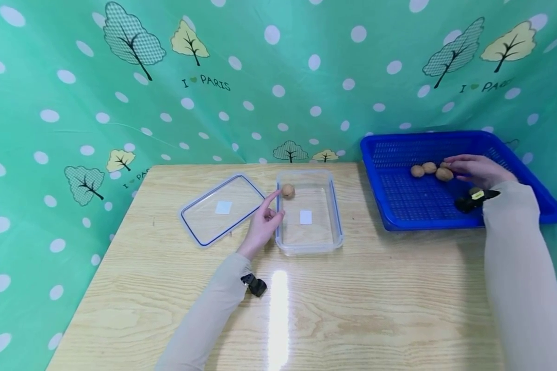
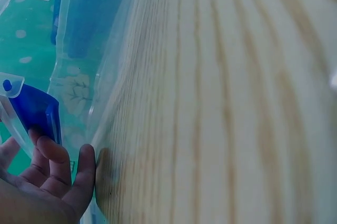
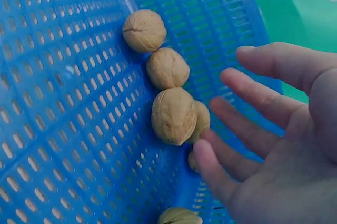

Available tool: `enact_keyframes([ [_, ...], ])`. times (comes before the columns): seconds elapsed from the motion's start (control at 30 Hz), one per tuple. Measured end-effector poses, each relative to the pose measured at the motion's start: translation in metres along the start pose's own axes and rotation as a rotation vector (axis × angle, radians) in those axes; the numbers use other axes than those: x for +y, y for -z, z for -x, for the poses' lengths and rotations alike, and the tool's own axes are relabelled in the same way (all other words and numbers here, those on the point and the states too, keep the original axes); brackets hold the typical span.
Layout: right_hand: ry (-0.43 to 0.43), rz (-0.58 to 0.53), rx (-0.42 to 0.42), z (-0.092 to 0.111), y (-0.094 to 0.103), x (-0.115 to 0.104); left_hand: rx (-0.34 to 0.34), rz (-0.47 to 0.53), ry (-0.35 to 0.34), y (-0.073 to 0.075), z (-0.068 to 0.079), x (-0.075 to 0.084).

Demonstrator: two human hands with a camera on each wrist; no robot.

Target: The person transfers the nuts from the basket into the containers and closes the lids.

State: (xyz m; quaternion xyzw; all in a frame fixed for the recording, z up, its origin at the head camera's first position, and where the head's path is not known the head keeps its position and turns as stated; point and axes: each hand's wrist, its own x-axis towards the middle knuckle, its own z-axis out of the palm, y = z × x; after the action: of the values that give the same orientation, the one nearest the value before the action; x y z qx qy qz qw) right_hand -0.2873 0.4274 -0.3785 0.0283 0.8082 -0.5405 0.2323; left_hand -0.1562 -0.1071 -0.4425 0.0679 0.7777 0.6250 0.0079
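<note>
A clear plastic container [image 1: 306, 247] stands in the middle of the table with one walnut [image 1: 288, 191] in its far left corner. My left hand [image 1: 263, 222] is at its left wall, index finger stretched out near the walnut and the other fingers loosely bent; in the left wrist view this hand [image 2: 58, 182] grips nothing visible. Several walnuts [image 3: 175, 116] lie in the blue basket [image 1: 399, 219], most in a row along its far side. Over that row reaches my right hand [image 1: 475, 170], fingers spread and apparently holding nothing; the right wrist view shows the fingertips beside the walnuts.
A clear lid [image 1: 204, 216] with a blue seal lies flat left of the container. White square labels mark both the lid and the container. Behind the wooden table [image 1: 376, 309] hangs a green dotted curtain [image 1: 241, 123].
</note>
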Motion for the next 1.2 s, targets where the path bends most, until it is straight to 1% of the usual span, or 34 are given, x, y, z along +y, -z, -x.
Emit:
enact_keyframes([
  [0.07, -0.020, 0.054, -0.027, 0.000, 0.001, 0.001, 0.009, -0.007, 0.005, -0.001, -0.002, -0.007],
  [0.13, -0.038, 0.095, -0.043, 0.000, 0.002, 0.002, 0.017, -0.010, 0.007, -0.001, -0.002, -0.009],
  [0.23, -0.042, 0.154, -0.088, -0.003, 0.001, 0.003, 0.027, -0.003, 0.004, -0.002, -0.002, -0.011],
  [0.37, -0.044, 0.210, -0.144, -0.007, -0.004, 0.003, 0.027, -0.007, -0.006, -0.001, -0.002, -0.011],
  [0.47, -0.055, 0.214, -0.183, -0.008, -0.010, 0.003, 0.020, -0.008, -0.016, 0.000, -0.002, -0.010],
  [0.5, -0.054, 0.213, -0.200, -0.008, -0.012, 0.003, 0.013, -0.005, -0.016, 0.000, -0.002, -0.009],
  [0.67, -0.071, 0.220, -0.264, -0.009, -0.020, 0.001, -0.024, 0.002, -0.011, 0.003, 0.006, 0.014],
  [0.73, -0.071, 0.243, -0.282, -0.009, -0.021, 0.000, -0.031, -0.001, -0.006, 0.004, 0.009, 0.023],
  [0.83, -0.066, 0.226, -0.293, -0.011, -0.022, -0.001, -0.032, 0.002, -0.004, 0.004, 0.009, 0.023],
  [0.97, -0.088, 0.246, -0.297, -0.012, -0.024, -0.003, -0.029, 0.006, -0.004, 0.004, 0.008, 0.023],
  [1.07, -0.098, 0.294, -0.295, -0.012, -0.025, -0.003, -0.030, 0.010, -0.006, 0.004, 0.008, 0.023],
  [1.17, -0.078, 0.341, -0.296, -0.012, -0.025, -0.003, -0.031, 0.013, -0.003, 0.005, 0.008, 0.023],
  [1.2, -0.063, 0.335, -0.310, -0.013, -0.025, -0.003, -0.032, 0.014, -0.002, 0.005, 0.008, 0.023],
])
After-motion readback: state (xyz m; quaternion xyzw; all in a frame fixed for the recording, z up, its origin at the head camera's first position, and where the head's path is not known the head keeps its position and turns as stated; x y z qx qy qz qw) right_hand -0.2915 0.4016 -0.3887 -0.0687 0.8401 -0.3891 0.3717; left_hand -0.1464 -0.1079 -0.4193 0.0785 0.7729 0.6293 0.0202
